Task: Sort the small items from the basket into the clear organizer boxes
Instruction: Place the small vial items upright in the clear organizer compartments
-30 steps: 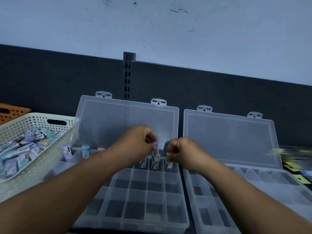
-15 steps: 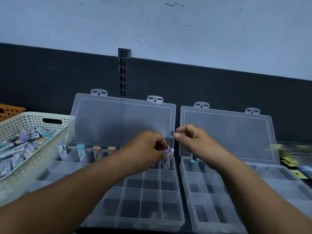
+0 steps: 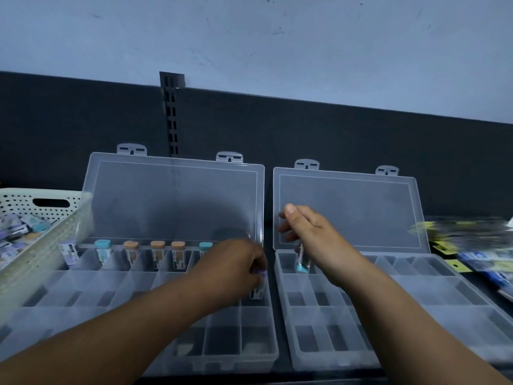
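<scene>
Dark panel, left hand fingers pinching purple-capped vial, right hand fingers gripping teal-capped vial

Reaching far, pinching a purple-capped vial in the curled left hand, a teal-capped vial in the right hand.

Two bare forearms, bare left grip, bare right grip

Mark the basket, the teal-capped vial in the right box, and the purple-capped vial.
basket (image 3: 41, 191), head view, top rim.
teal-capped vial (image 3: 302, 268), head view, teal cap at its lower end.
purple-capped vial (image 3: 256, 293), head view, labelled lower body.
</scene>
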A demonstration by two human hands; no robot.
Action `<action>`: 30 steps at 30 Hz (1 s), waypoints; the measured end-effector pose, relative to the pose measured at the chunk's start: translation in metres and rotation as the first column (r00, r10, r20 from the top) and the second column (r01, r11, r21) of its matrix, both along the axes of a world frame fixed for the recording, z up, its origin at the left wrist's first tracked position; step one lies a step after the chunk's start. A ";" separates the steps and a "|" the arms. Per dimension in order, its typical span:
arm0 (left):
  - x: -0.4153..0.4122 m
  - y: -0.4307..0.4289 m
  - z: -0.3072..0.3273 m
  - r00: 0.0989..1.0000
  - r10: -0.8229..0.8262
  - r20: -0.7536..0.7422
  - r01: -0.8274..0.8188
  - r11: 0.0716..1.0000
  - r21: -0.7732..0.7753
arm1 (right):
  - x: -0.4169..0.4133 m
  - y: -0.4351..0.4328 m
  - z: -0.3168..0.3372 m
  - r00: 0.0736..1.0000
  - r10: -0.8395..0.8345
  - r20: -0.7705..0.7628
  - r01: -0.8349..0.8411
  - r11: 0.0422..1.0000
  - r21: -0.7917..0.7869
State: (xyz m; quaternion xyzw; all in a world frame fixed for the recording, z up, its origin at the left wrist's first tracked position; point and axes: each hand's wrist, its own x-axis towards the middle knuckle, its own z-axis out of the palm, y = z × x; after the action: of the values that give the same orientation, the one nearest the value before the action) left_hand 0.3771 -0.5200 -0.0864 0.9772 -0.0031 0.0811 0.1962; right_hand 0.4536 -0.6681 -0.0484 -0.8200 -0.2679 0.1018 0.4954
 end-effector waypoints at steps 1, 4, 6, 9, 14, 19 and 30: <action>0.000 0.000 0.000 1.000 -0.008 -0.002 0.008 1.000 0.005 | -0.001 0.000 0.000 1.000 0.000 -0.003 0.000 1.000 0.013; -0.004 0.002 0.004 1.000 0.001 0.004 -0.001 1.000 -0.024 | -0.002 0.004 0.003 1.000 -0.002 -0.024 0.004 0.996 0.092; -0.007 0.002 0.013 0.998 0.047 0.033 -0.041 0.986 -0.163 | -0.003 0.008 0.006 0.997 0.006 -0.076 0.007 0.986 0.164; -0.012 -0.002 0.030 0.995 0.097 0.015 -0.074 0.838 -0.541 | -0.006 0.021 0.013 0.966 0.063 -0.252 0.026 0.942 0.335; -0.019 -0.005 0.039 0.990 0.138 -0.015 -0.108 0.701 -0.705 | -0.018 0.041 0.025 0.875 0.220 -0.431 0.033 0.862 0.506; -0.025 0.015 0.045 0.963 0.268 0.015 -0.141 0.554 -0.821 | -0.018 0.043 0.020 0.956 0.185 -0.228 -0.088 0.922 0.377; -0.035 0.034 0.057 0.921 0.304 0.246 -0.163 0.871 -0.464 | -0.034 0.047 0.033 0.893 0.344 0.291 -0.319 0.939 -0.131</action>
State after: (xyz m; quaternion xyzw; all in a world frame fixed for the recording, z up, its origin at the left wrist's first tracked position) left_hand 0.3420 -0.4861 -0.0293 0.8763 0.1038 0.2558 0.3948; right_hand 0.4201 -0.6212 -0.0157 -0.7870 -0.4737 0.0658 0.3897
